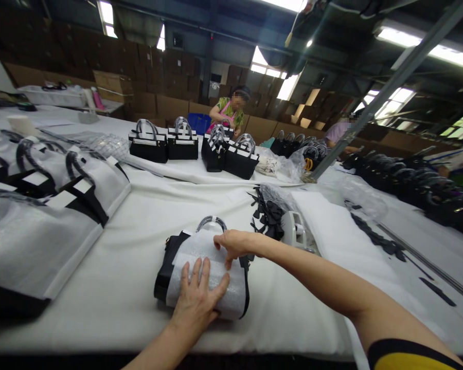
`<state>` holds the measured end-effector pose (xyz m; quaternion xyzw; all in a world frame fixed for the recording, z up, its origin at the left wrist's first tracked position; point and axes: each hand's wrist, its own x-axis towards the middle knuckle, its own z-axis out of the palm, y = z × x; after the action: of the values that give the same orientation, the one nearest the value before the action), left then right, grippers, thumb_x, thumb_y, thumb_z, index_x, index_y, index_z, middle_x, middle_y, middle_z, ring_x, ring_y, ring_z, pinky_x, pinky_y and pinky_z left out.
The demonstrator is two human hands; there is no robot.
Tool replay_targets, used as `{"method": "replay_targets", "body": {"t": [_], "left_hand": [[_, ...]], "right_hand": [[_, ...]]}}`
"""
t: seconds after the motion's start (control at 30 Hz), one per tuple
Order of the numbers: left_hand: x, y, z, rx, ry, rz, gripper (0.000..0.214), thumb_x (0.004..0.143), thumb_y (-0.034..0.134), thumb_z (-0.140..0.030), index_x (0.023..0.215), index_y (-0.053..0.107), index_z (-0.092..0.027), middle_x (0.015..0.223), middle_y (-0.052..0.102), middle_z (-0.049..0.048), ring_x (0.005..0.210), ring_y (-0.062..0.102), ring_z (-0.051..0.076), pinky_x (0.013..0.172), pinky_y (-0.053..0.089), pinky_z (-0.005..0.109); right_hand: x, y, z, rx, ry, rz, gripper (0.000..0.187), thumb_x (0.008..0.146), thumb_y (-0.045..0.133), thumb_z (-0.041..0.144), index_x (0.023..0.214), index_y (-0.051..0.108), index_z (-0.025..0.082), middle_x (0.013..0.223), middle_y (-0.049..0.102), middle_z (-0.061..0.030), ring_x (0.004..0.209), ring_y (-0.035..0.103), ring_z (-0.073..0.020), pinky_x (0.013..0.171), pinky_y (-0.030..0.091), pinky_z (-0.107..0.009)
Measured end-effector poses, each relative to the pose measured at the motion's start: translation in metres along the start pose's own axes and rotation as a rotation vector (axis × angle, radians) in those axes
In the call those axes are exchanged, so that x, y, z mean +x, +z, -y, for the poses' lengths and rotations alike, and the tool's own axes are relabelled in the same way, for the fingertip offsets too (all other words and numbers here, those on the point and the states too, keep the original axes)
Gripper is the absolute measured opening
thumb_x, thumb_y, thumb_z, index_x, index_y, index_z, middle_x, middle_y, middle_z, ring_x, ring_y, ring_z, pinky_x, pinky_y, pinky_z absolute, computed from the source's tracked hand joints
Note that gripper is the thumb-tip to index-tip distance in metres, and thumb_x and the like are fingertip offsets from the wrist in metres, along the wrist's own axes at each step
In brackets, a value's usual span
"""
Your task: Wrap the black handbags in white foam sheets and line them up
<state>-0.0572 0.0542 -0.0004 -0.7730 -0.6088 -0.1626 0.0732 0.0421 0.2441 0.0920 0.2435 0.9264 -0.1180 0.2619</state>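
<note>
A black handbag (pixel 162 280) lies on the white-covered table in front of me, its handle (pixel 212 221) wrapped in clear film and pointing away. A white foam sheet (pixel 185 259) covers most of the bag's upper face. My left hand (pixel 200 295) rests on the sheet near the bag's closer side, fingers spread flat. Higher up, near the handle, my right hand (pixel 233 245) touches the sheet's upper edge with bent fingers. Whether the right fingertips pinch the sheet is hard to see.
Foam-wrapped handbags (pixel 31 231) crowd the table's left side. Several black handbags (pixel 148 146) stand farther back, before a person (pixel 229 110) in a pink apron. Right of my bag lie black straps (pixel 268 213), a white tape dispenser (pixel 293 228) and a stack of foam sheets (pixel 332 241). A metal post (pixel 386 97) slants upward.
</note>
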Motion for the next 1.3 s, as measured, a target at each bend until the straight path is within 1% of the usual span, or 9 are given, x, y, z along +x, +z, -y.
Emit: {"method": "replay_targets", "body": {"t": [0.07, 0.2, 0.37, 0.43, 0.57, 0.63, 0.8, 0.93, 1.3], "left_hand": [[0.0, 0.0, -0.001, -0.002, 0.001, -0.001, 0.089, 0.057, 0.076, -0.062, 0.135, 0.038, -0.042, 0.142, 0.041, 0.0174, 0.128, 0.039, 0.043, 0.101, 0.025, 0.065], [0.0, -0.001, -0.006, -0.005, -0.05, -0.012, 0.09, 0.054, 0.079, -0.059, 0.134, 0.04, -0.043, 0.142, 0.041, 0.0159, 0.128, 0.038, 0.042, 0.103, 0.023, 0.065], [0.0, -0.003, -0.007, -0.001, -0.035, -0.004, 0.092, 0.053, 0.081, -0.056, 0.134, 0.04, -0.042, 0.142, 0.041, 0.0155, 0.129, 0.037, 0.043, 0.102, 0.023, 0.066], [0.0, -0.003, -0.005, -0.009, -0.017, 0.004, 0.091, 0.055, 0.079, -0.058, 0.135, 0.039, -0.042, 0.142, 0.041, 0.016, 0.128, 0.037, 0.043, 0.102, 0.024, 0.066], [0.0, 0.0, -0.003, -0.013, -0.016, 0.011, 0.088, 0.057, 0.075, -0.063, 0.134, 0.041, -0.04, 0.142, 0.042, 0.0173, 0.128, 0.038, 0.043, 0.102, 0.025, 0.066], [-0.001, 0.0, 0.0, -0.008, -0.004, 0.018, 0.085, 0.059, 0.074, -0.063, 0.133, 0.045, -0.032, 0.142, 0.043, 0.0176, 0.13, 0.037, 0.04, 0.105, 0.025, 0.062], [-0.01, -0.005, 0.022, 0.04, -0.025, 0.016, 0.083, 0.067, 0.071, -0.054, 0.134, 0.044, -0.013, 0.142, 0.043, 0.0174, 0.133, 0.035, 0.032, 0.111, 0.025, 0.051], [-0.02, -0.008, 0.039, 0.122, -0.128, -0.006, 0.086, 0.069, 0.069, -0.047, 0.139, 0.037, -0.01, 0.144, 0.04, 0.0192, 0.134, 0.033, 0.034, 0.111, 0.024, 0.052], [-0.022, -0.006, 0.044, 0.112, -0.105, -0.038, 0.08, 0.067, 0.072, -0.046, 0.134, 0.044, -0.01, 0.136, 0.048, 0.0185, 0.127, 0.041, 0.033, 0.109, 0.028, 0.048]], "right_hand": [[0.003, 0.004, -0.012, 0.024, 0.053, -0.09, 0.066, 0.054, 0.084, 0.044, 0.111, 0.059, 0.02, 0.092, 0.067, -0.0072, 0.083, 0.062, -0.0236, 0.063, 0.042, -0.026], [-0.002, 0.011, -0.029, 0.158, 0.249, -0.277, 0.049, 0.059, 0.082, 0.044, 0.096, 0.06, 0.02, 0.08, 0.064, -0.0027, 0.077, 0.06, -0.0199, 0.061, 0.037, -0.023], [-0.016, 0.029, -0.006, 0.622, 0.327, -0.652, 0.025, 0.092, 0.043, 0.041, 0.099, 0.054, 0.02, 0.069, 0.062, 0.0014, 0.061, 0.055, -0.0122, 0.059, 0.038, -0.022], [-0.016, 0.04, 0.012, 0.674, 0.344, -0.657, 0.025, 0.096, 0.034, 0.037, 0.1, 0.052, 0.02, 0.072, 0.064, 0.0002, 0.063, 0.057, -0.0125, 0.061, 0.039, -0.023], [-0.004, 0.065, 0.04, 0.499, 0.388, -0.583, 0.019, 0.095, 0.035, 0.026, 0.102, 0.05, 0.018, 0.088, 0.066, -0.0075, 0.079, 0.061, -0.0177, 0.07, 0.039, -0.027], [0.002, 0.074, 0.047, 0.446, 0.409, -0.595, 0.021, 0.095, 0.033, 0.026, 0.104, 0.049, 0.017, 0.092, 0.065, -0.0108, 0.083, 0.06, -0.0202, 0.073, 0.038, -0.029], [0.008, 0.083, 0.045, 0.311, 0.365, -0.692, 0.026, 0.097, 0.029, 0.03, 0.104, 0.05, 0.017, 0.101, 0.061, -0.0113, 0.093, 0.055, -0.0216, 0.084, 0.037, -0.031], [0.012, 0.086, 0.039, 0.352, 0.358, -0.679, 0.03, 0.097, 0.03, 0.036, 0.108, 0.05, 0.017, 0.103, 0.058, -0.0112, 0.098, 0.052, -0.0218, 0.09, 0.036, -0.032], [0.006, 0.076, 0.034, 0.382, 0.494, -0.648, 0.043, 0.095, 0.037, 0.044, 0.127, 0.046, 0.017, 0.118, 0.053, -0.0142, 0.105, 0.049, -0.0253, 0.09, 0.04, -0.041]]}}
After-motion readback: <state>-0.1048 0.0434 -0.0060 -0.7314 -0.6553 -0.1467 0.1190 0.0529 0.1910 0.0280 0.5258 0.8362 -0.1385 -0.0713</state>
